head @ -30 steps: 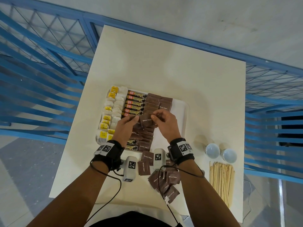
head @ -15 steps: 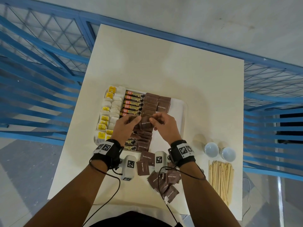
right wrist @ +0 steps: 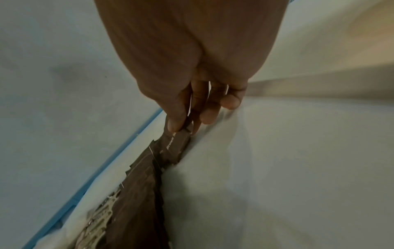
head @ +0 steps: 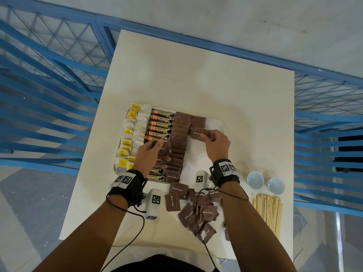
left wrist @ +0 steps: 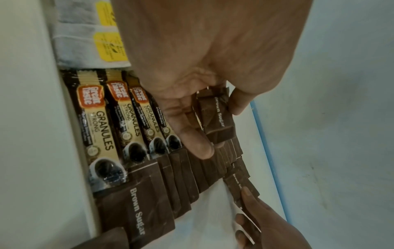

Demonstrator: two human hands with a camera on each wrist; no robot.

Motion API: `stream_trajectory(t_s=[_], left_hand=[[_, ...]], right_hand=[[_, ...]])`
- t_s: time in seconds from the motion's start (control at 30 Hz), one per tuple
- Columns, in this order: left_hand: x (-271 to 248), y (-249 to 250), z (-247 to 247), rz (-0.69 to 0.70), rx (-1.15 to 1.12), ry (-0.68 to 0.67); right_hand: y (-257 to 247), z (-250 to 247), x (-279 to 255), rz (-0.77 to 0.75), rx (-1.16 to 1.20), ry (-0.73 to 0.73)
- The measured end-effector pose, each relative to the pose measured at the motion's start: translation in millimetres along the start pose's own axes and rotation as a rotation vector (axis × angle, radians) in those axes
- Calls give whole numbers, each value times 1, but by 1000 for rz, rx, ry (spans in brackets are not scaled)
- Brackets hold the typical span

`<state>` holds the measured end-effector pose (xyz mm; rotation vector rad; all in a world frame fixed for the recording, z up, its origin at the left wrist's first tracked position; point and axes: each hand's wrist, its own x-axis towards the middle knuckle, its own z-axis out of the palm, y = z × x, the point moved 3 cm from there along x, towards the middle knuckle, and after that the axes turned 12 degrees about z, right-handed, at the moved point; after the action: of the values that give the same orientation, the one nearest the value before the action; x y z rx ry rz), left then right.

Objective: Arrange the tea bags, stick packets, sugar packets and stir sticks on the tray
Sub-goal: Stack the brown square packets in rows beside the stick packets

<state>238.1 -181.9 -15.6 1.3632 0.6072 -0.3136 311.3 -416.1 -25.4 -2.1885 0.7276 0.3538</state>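
A white tray [head: 222,122] holds tea bags [head: 129,134] at its left, then stick packets [head: 161,124], then a long row of brown sugar packets [head: 178,142]. A short second row of sugar packets [head: 197,120] lies at the tray's far right. My right hand [head: 204,135] pinches one sugar packet [head: 197,133] at the near end of that short row; the right wrist view shows the pinch [right wrist: 183,126]. My left hand [head: 159,152] grips a small stack of sugar packets [left wrist: 215,116] above the long row. Stir sticks [head: 268,211] lie on the table, right of the tray.
Several loose brown sugar packets [head: 196,211] lie scattered on the table near its front edge, between my wrists. Two white cups [head: 255,179] stand beside the stir sticks. A blue railing [head: 59,114] runs round the table's left, far and right sides.
My right hand has drawn one packet away from the stack held between both hands and carried it right and farther back to the short row. The left hand stayed with the stack.
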Motion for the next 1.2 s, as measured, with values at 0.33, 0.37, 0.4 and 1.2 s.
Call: stream_trajectory(t_s=[0.33, 0.37, 0.4, 1.2], left_hand=[[-3, -7, -1, -10, -10, -16], [-3, -7, -1, -12, -11, -13], [-3, -7, 0, -12, -15, -9], [0, -10, 3, 38, 88, -147]], right_hand=[[3, 14, 5, 65, 18, 64], [3, 14, 6, 69, 19, 69], [3, 15, 7, 73, 19, 74], [-4, 8, -25, -81, 87, 99]])
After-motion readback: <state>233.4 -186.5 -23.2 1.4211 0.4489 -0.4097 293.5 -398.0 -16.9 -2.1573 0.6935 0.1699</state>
